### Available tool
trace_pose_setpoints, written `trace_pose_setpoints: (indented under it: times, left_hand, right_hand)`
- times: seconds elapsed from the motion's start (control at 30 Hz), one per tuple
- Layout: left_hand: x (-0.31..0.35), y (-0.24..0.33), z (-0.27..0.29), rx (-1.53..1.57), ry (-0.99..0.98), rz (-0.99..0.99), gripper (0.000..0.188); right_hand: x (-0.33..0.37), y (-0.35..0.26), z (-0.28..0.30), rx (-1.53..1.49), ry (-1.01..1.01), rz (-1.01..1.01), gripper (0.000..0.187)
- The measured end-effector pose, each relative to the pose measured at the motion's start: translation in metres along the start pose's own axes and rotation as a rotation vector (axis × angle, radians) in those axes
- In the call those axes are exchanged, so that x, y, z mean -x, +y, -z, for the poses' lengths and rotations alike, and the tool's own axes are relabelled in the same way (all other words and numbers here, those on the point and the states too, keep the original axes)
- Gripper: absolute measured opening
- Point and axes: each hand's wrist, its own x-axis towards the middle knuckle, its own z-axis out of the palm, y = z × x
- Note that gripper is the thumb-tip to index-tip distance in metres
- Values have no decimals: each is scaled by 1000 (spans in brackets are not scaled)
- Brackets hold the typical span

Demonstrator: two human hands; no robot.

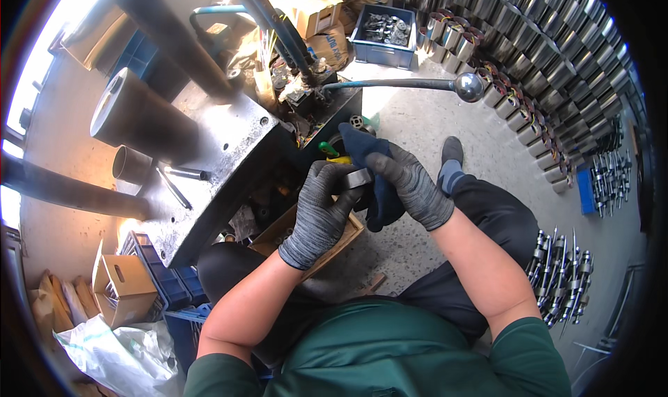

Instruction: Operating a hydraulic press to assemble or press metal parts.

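Note:
Both my hands wear grey knit gloves and meet in front of me, above the gap between my knees. My left hand [316,212] is closed around a short, shiny metal ring-like part [358,178], its face turned toward the right. In my right hand [416,190] is a dark navy cloth [363,145], bunched so that it hangs above and below the fingers. The cloth lies right against the metal part. Part of the metal piece is hidden by my left fingers. Beneath my hands stands an open wooden or cardboard box [339,247].
To the left is a heavy machine with a steel bed [216,136] and thick columns. Its long lever ends in a ball knob [469,88]. A blue bin [384,49] of metal parts stands beyond. Stacked metal cylinders [550,42] line the far right; metal shafts [562,275] stand nearer.

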Motion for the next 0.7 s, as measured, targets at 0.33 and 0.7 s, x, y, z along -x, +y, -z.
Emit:
trace_pose_setpoints:
  times: [0.33, 0.7]
  left_hand:
    - [1, 5, 3, -67, -16, -42, 36]
    - [1, 8, 3, 0, -18, -68, 33]
  right_hand:
    - [3, -11, -1, 156, -86, -25, 70]
    - [4, -14, 7, 156, -109, -41, 68]
